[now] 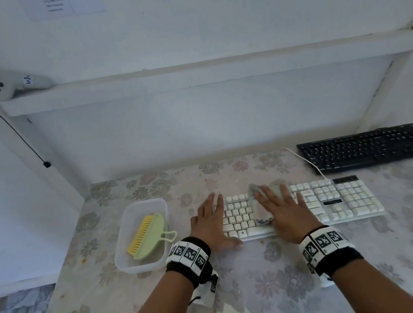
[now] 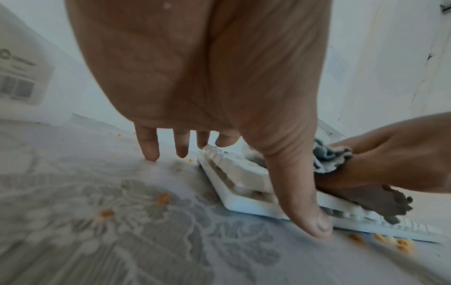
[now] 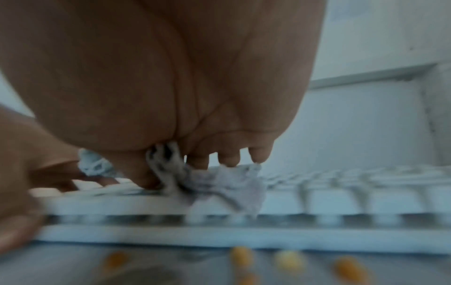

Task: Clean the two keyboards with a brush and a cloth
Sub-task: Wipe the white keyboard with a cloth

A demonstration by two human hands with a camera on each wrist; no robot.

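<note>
On the table, one keyboard lies in the middle, with a cloth on its keys. The second keyboard sits behind it, to the right. Left of both stands a tub with the brush inside.

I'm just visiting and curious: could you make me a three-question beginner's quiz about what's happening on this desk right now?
1. True or false: the brush is in the person's left hand.
2. Which keyboard is being wiped? A) white keyboard B) black keyboard
3. Fill in: the right hand presses a ____ onto the keys.

Key: 1. False; it lies in the plastic tub. 2. A. 3. cloth.
</note>
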